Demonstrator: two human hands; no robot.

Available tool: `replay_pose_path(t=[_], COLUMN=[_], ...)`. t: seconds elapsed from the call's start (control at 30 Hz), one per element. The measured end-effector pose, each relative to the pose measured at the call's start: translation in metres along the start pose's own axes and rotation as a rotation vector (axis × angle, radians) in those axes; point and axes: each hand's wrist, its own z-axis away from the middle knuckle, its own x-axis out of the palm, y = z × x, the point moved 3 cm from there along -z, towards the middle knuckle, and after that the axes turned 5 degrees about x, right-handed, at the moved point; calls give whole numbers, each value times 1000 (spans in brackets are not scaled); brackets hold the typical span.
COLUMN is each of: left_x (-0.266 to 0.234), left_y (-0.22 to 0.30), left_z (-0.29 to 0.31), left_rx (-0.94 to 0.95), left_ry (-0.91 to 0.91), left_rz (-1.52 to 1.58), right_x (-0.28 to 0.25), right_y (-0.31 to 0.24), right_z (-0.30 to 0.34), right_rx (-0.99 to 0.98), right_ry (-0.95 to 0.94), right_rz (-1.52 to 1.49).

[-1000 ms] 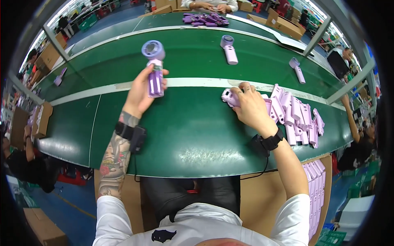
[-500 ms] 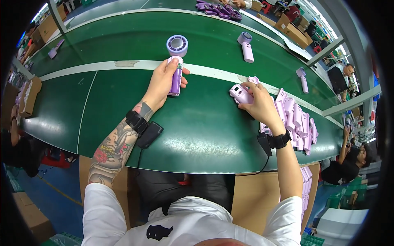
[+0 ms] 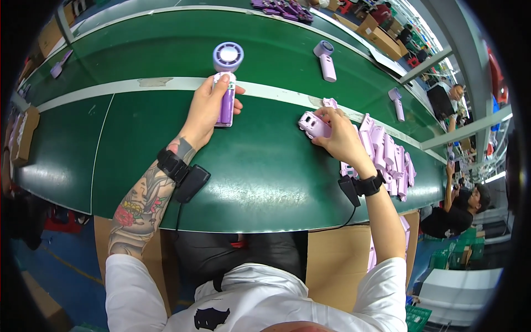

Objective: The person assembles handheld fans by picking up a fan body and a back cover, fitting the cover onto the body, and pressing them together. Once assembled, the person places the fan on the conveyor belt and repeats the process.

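A lilac handheld fan (image 3: pixel 228 62) is gripped by its handle in my left hand (image 3: pixel 200 113), round head pointing away from me. The handle's front is uncovered, and a purple cylindrical battery (image 3: pixel 226 110) shows inside it. My left thumb presses near the top of the handle. To the right, the fingers of my right hand (image 3: pixel 344 141) are closed round a pale pink plastic handle shell (image 3: pixel 314 126) with small cut-outs at its end. Part of that shell is hidden under my fingers. Beside my right hand lies a pile of similar pink shells (image 3: pixel 391 160).
Lilac fans (image 3: pixel 327 67) lie apart on the green belt (image 3: pixel 271 61) beyond a white strip (image 3: pixel 276 93). Purple parts (image 3: pixel 285 10) are heaped farther off. A cardboard box (image 3: pixel 26 135) stands at far left; metal posts (image 3: pixel 467 133) rise at right. Co-workers sit along the right.
The whole scene has shifted slightly left in the picture. My left hand still grips the fan, and my right hand still holds the pink shell, now turned slightly.
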Motion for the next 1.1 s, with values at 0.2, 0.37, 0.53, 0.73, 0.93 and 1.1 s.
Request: replay_pose_path(t=[0.2,0.37,0.53,0.73,0.93,1.1], left_x=[-1,3,1,5,8,10], left_y=[-4,0,-2,-10,-6,0], left_z=[-2,5,0,-2,10,10], left_rx=[24,7,32,42,15,73], left_ry=[-28,13,29,19,-15,-77], left_rz=[-4,-9,48,351,336,215], right_x=[-7,-15,33,66,72,73], right_y=[-2,-35,-74,-106,-134,-135], right_z=[-5,-11,-39,-55,-48,-49], right_rx=[-49,8,174,55,-179,-287], right_ry=[22,46,-305,-103,275,346], right_rz=[-14,-227,-1100,-1179,-667,-559])
